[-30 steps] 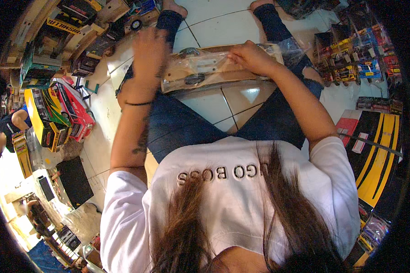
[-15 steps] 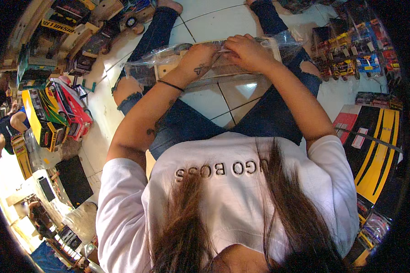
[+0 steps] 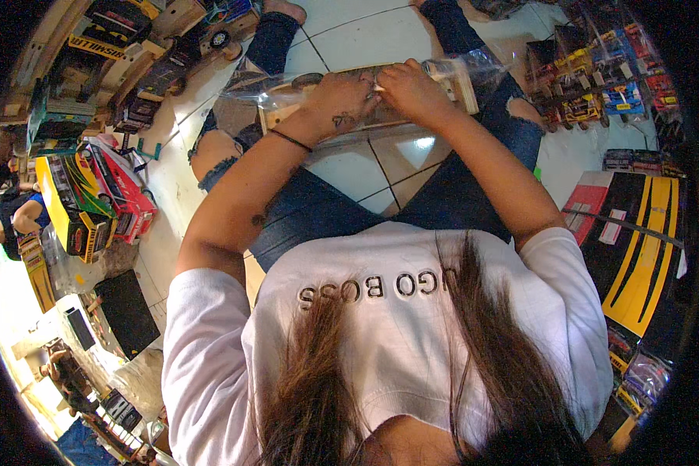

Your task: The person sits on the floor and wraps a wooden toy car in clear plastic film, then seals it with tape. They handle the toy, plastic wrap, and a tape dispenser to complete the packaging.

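- The person sits on a white tiled floor (image 3: 349, 167) with legs stretched forward, in torn blue jeans (image 3: 318, 210) and a white shirt (image 3: 396, 326)
- Across the knees lies a long clear bag (image 3: 287, 89) with a flat wooden toy (image 3: 454, 78) inside; it runs from the left knee to the right knee
- The left hand (image 3: 342, 97) rests on the middle of the bag, fingers curled narrow and pinching its top edge; a dark band circles the wrist
- The right hand (image 3: 412, 89) sits just beside the left, touching it, fingers bent tight on the same edge of the bag
- Whether the fingertips hold only plastic or also the wood under it cannot be told
- To the person's left stand boxed toy trucks (image 3: 93, 194) in yellow, red and green, close together on the floor
- Further ahead on the left lie wooden toy cars (image 3: 171, 62) with dark wheels
- To the right, small boxed toys (image 3: 590, 85) are stacked near the right knee
- A large black board with yellow stripes (image 3: 637, 256) lies by the right arm, with a red sheet (image 3: 590, 202) just beside it
- At the far left edge another person (image 3: 15, 217) in dark clothes bends over, well apart from the bag
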Motion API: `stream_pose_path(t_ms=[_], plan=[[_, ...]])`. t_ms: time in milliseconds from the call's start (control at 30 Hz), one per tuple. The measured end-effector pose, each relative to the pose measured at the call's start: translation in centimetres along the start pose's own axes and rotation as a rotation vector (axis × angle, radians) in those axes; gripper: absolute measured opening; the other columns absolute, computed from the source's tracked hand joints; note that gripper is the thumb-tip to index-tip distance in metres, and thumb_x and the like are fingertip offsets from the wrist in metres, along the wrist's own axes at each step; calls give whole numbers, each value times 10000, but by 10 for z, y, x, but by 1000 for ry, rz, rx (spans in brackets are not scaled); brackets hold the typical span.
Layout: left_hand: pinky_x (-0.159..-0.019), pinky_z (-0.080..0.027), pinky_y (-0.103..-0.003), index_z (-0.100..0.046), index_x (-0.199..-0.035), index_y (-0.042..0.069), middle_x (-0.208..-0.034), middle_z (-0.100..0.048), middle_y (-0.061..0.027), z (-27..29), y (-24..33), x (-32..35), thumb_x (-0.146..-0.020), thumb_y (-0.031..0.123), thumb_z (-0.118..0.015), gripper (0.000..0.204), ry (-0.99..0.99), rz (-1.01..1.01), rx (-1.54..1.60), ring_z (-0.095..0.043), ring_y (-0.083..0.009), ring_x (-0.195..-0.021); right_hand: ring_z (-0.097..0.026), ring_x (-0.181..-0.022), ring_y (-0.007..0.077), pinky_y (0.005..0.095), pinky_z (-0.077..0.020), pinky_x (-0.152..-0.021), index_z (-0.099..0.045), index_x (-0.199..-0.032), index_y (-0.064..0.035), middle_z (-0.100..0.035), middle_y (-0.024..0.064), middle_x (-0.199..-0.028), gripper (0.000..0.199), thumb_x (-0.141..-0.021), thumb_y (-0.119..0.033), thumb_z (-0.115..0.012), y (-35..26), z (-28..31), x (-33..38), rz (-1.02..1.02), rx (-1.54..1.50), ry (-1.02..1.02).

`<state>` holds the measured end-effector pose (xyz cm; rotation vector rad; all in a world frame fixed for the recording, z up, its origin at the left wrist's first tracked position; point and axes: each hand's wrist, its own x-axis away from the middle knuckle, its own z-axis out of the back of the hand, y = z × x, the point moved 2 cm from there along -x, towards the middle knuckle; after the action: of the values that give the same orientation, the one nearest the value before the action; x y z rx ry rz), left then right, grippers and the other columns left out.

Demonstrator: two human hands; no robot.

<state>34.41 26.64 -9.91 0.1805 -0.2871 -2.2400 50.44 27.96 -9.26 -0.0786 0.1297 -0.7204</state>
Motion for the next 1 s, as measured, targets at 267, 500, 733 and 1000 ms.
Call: stream_pose_path(t_ms=[267, 500, 733, 1000], plan=[[-758, -492, -495, -591, -983, 7, -881, -632, -246, 1, -6, 2, -924, 262, -468, 289, 20, 117, 127, -616, -421, -816, -542, -955, 254, 415, -371, -870, -576, -875, -66, -568, 79, -910, 186, -794, -223, -634, 12, 12, 27, -4, 86, 261], [-721, -490, -494, -607, -860, -9, -805, -624, -258, 3, -21, -7, -932, 277, -459, 330, 257, 184, 238, -614, -425, -776, -540, -973, 253, 430, -361, -889, -570, -931, -87, -572, 70, -940, 220, -845, -288, -595, 45, 6, -20, 135, 123, 176], [-733, -488, -490, -618, -888, -19, -824, -625, -267, -7, -29, -11, -952, 297, -428, 374, 195, 236, 208, -609, -428, -785, -513, -1125, 352, 470, -355, -968, -570, -1195, -50, -589, 165, -1170, 495, -817, -361, -645, 71, 34, 117, -393, 105, 489], [-735, -488, -493, -612, -891, -31, -826, -624, -275, -2, -29, -12, -953, 299, -422, 386, 111, 249, 219, -613, -426, -803, -437, -1184, 406, 472, -333, -1040, -388, -1323, 46, -462, 283, -1241, 827, -696, -330, -775, 87, -56, 344, -1386, 126, 583]])
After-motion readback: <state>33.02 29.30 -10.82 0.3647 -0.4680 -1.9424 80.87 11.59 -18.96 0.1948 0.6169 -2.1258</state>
